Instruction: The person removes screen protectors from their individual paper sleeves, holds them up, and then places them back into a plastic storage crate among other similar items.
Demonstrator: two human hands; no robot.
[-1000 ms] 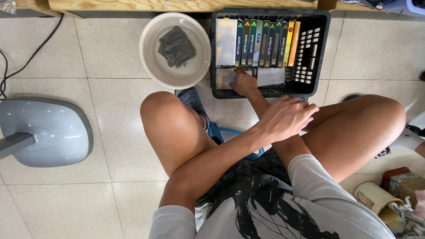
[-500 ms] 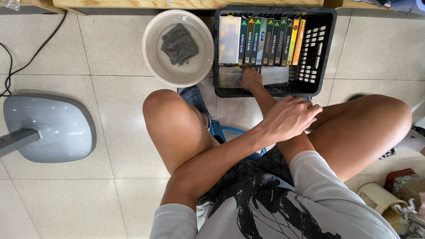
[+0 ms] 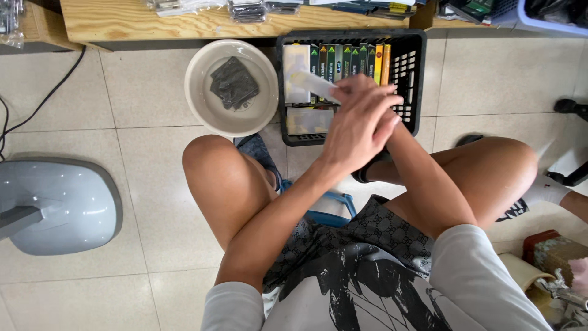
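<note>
While the left hand (image 3: 358,125) covers the right, we judge the pale slim box (image 3: 312,81) light, stiff; fingers closed on its end.

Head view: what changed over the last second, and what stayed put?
Both hands have come up together over the black crate. The left hand now lies over the right hand, and a pale flat pack is held between them above the crate; earlier the right hand reached down into it. The bowl with its dark cloth and the upright row of packs have not moved.
</note>
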